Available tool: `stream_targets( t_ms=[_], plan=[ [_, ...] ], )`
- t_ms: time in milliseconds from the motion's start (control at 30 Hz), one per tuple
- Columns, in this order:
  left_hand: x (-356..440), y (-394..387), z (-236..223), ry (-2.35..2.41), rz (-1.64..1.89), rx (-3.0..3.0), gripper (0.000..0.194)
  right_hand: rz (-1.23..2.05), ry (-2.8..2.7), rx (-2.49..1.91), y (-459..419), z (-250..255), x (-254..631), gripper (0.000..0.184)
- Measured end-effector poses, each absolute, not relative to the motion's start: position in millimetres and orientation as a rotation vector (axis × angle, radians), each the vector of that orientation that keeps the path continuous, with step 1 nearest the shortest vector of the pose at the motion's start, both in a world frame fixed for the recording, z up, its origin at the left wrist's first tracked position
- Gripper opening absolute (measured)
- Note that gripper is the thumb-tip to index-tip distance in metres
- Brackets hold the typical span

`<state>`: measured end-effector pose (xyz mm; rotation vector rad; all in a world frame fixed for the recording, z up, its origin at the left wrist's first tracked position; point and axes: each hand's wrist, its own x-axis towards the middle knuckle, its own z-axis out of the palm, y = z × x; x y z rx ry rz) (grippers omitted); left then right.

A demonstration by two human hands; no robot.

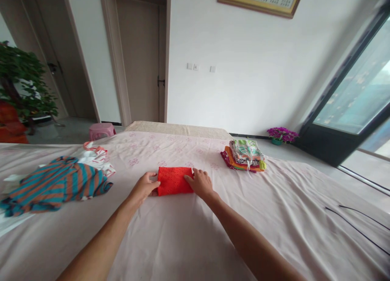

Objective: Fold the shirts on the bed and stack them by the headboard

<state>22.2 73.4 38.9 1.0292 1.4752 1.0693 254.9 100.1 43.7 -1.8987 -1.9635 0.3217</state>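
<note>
A bright red folded cloth [175, 181] with a fine dotted pattern lies flat as a neat rectangle on the pale pink bedsheet. What kind of garment it is cannot be made out. My left hand [147, 186] grips its left edge, the thumb at the border and some fingertips partly hidden beside or under it. At the opposite edge my right hand [201, 182] holds the cloth, thumb on top and the other fingers curled around the right side. Farther right sits a stack of folded clothes [245, 155], a white patterned piece on top of orange and dark red ones.
On the left lies a loose heap with a teal-and-orange striped garment [61, 183] and a white-and-red piece [96, 157]. The patterned bedsheet [173, 240] has wrinkles. Black cords [356, 230] lie at right. Beyond stand a pink stool [102, 130] and purple flowers [282, 133].
</note>
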Motion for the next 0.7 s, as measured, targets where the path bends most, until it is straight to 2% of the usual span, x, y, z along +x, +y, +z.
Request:
stream_targets(
  t_ms=[167,333,500,633,700],
  plan=[
    [24.7,69.8,45.1,1.371,1.089,0.902,0.058,0.822,-1.883,-1.834,108.7,51.5,258.5,0.039],
    [34.2,66.6,47.2,1.313,1.12,0.823,0.065,1.309,-1.545,-1.6,110.3,59.4,249.1,0.031],
    [37.8,63.6,51.4,1.414,1.102,0.909,0.065,1.639,-1.082,-1.437,109.4,60.0,241.2,0.022],
    [33.9,64.4,52.5,1.386,1.055,0.888,0.06,1.742,-0.874,-1.307,108.3,56.3,236.6,0.009],
    [32.7,65.2,51.8,1.396,1.053,0.872,0.06,1.784,-0.841,-1.236,108.5,54.5,234.5,0.011]
  ],
)
